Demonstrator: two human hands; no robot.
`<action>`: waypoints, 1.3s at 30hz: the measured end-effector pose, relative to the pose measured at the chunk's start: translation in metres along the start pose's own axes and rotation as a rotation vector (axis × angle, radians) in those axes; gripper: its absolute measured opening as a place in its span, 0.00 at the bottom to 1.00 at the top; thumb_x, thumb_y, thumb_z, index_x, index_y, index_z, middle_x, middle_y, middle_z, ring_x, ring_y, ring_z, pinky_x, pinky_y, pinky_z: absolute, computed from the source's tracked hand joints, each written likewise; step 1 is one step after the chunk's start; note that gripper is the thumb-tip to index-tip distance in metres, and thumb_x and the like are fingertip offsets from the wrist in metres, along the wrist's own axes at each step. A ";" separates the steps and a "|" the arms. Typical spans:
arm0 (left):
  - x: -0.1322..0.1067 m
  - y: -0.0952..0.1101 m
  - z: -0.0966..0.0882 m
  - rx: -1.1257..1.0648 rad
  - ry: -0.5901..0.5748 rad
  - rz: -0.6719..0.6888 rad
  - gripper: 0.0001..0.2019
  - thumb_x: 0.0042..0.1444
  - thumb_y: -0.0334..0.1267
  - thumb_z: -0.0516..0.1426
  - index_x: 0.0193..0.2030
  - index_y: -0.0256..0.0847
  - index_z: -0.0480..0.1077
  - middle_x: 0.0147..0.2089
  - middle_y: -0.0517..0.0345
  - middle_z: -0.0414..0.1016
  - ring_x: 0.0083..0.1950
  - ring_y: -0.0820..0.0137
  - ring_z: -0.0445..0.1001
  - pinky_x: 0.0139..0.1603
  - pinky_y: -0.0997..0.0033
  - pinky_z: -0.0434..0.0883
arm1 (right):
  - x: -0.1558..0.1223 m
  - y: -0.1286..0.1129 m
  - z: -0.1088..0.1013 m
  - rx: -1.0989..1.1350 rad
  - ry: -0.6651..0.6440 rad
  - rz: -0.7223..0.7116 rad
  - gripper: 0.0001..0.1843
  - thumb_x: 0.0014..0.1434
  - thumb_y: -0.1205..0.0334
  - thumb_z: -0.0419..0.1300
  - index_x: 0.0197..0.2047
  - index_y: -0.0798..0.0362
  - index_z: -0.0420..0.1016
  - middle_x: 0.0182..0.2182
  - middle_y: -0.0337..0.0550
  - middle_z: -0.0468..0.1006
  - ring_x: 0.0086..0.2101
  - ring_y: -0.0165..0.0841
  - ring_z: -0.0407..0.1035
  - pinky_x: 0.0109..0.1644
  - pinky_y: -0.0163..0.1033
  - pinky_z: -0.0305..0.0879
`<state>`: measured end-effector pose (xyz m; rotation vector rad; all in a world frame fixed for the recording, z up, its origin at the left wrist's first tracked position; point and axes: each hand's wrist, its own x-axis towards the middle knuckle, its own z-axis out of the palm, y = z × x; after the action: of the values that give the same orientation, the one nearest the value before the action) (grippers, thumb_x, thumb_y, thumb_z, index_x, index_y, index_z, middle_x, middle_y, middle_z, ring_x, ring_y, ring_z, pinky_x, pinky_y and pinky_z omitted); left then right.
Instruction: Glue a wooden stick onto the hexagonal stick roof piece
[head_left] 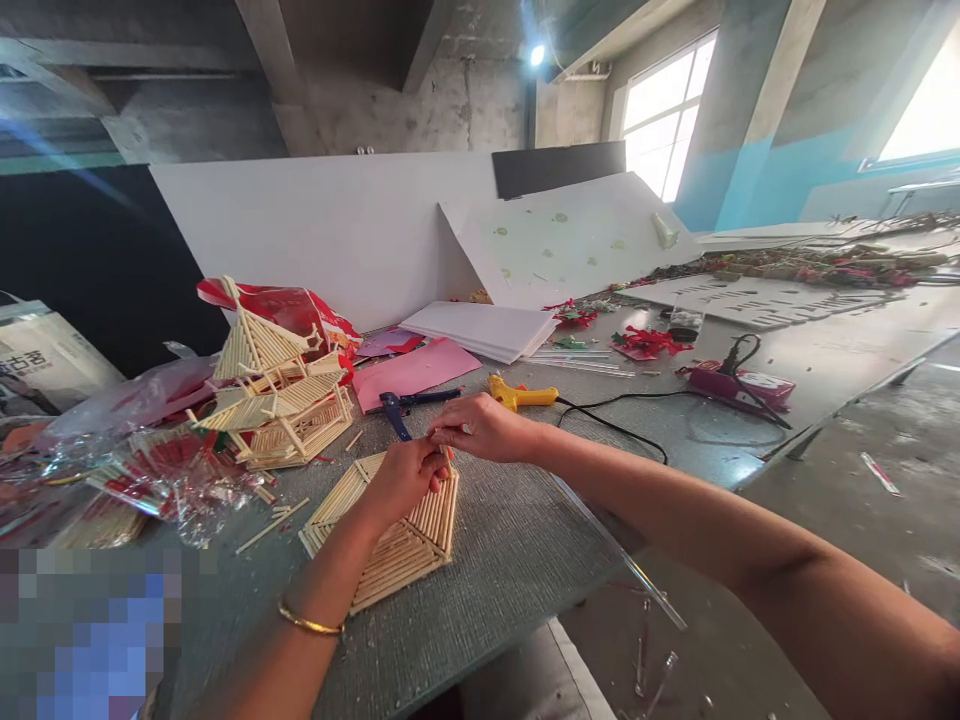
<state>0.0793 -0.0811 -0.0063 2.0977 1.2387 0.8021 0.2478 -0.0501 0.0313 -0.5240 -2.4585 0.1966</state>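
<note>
Open desk at three to five o'clock; clutter from nine to one

From the stick roof panel (390, 525), bare desk (517, 550) runs to the near edge. At ten o'clock the stick pagoda (277, 395) and plastic bags (157, 470) block passage; at twelve, blue pliers (405, 405); at one, a yellow glue gun (519, 394) and its black cord (611, 420).
</note>
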 end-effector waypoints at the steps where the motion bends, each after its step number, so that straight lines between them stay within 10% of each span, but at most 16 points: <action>1: 0.000 0.000 0.000 0.002 -0.003 0.007 0.10 0.55 0.36 0.47 0.29 0.37 0.67 0.26 0.59 0.73 0.21 0.76 0.69 0.24 0.77 0.65 | -0.001 0.001 0.000 -0.006 0.002 0.003 0.11 0.59 0.66 0.53 0.36 0.59 0.76 0.29 0.45 0.75 0.30 0.27 0.67 0.35 0.32 0.61; 15: -0.001 -0.006 -0.007 -0.058 -0.020 -0.012 0.15 0.54 0.44 0.52 0.43 0.37 0.69 0.27 0.61 0.74 0.20 0.77 0.67 0.23 0.78 0.62 | -0.004 0.009 -0.009 0.027 0.064 0.107 0.20 0.62 0.55 0.49 0.45 0.60 0.74 0.34 0.47 0.75 0.31 0.29 0.68 0.35 0.34 0.61; 39: 0.003 -0.001 0.003 0.157 0.051 0.067 0.11 0.57 0.41 0.48 0.33 0.39 0.68 0.23 0.60 0.72 0.23 0.72 0.71 0.29 0.74 0.65 | -0.003 0.006 -0.005 -0.006 -0.012 0.032 0.16 0.62 0.59 0.49 0.40 0.59 0.75 0.31 0.46 0.75 0.28 0.27 0.66 0.33 0.32 0.59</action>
<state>0.0820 -0.0786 -0.0083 2.2673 1.3023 0.8156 0.2550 -0.0459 0.0324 -0.5659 -2.4643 0.2061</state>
